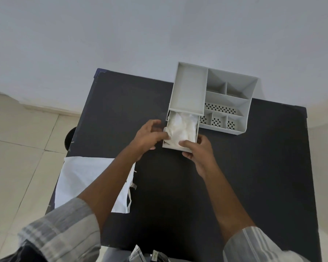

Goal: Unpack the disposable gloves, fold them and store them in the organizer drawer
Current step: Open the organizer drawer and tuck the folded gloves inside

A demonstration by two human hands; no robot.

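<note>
Crumpled white disposable gloves [182, 127] lie in the pulled-out grey plastic organizer drawer [171, 145] near the black bench's far edge. My left hand [150, 137] pinches their left side; my right hand [196, 150] grips the drawer front. Drawer axis runs away from me.

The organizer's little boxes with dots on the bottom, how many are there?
4 on the organizer: three small ones in the front row, one long one behind them. The walls may hide dots in others.
</note>
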